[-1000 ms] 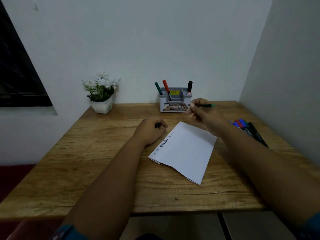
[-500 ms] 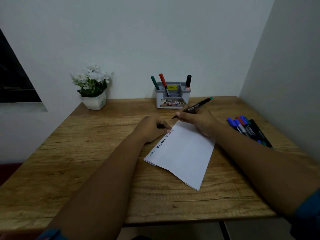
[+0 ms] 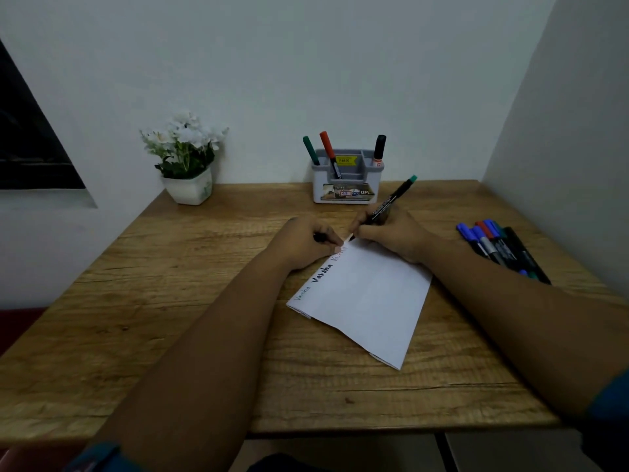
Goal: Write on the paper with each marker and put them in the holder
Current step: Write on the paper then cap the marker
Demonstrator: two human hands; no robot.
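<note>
A folded white paper (image 3: 367, 301) lies tilted on the wooden table (image 3: 204, 301), with three words written along its left edge. My right hand (image 3: 391, 236) grips a black marker with a green end (image 3: 394, 197), its tip down at the paper's top corner. My left hand (image 3: 306, 240) rests on that corner with fingers curled around a small dark object that looks like the marker's cap. A grey holder (image 3: 347, 178) at the back holds a green, a red and a black marker. Several more markers (image 3: 493, 243) lie in a pile at the right.
A white pot of white flowers (image 3: 185, 158) stands at the table's back left. Walls close the table in at the back and right. A dark window (image 3: 27, 141) is at the far left.
My right hand has come down from beside the holder and turned the marker tip onto the paper's top corner. My left hand stayed on the corner. The view tilted slightly.
</note>
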